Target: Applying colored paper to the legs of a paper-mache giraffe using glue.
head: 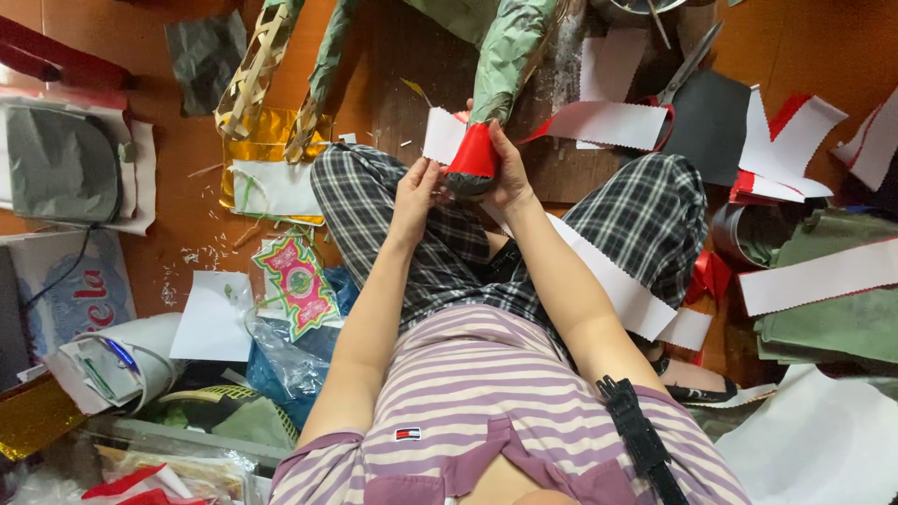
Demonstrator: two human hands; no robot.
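at the top centre of the frame, above my plaid-trousered knees, my right hand [508,178] is curled around the red-papered end [474,154] of a green paper-covered limb [510,47]. my left hand [416,192] pinches the white zigzag-edged paper strip [441,136] against that red tip. scissors [690,64] lie on the wooden floor [187,215] at upper right, near more white strips [608,122]. a bare woven bamboo frame piece [248,70] sits at upper left.
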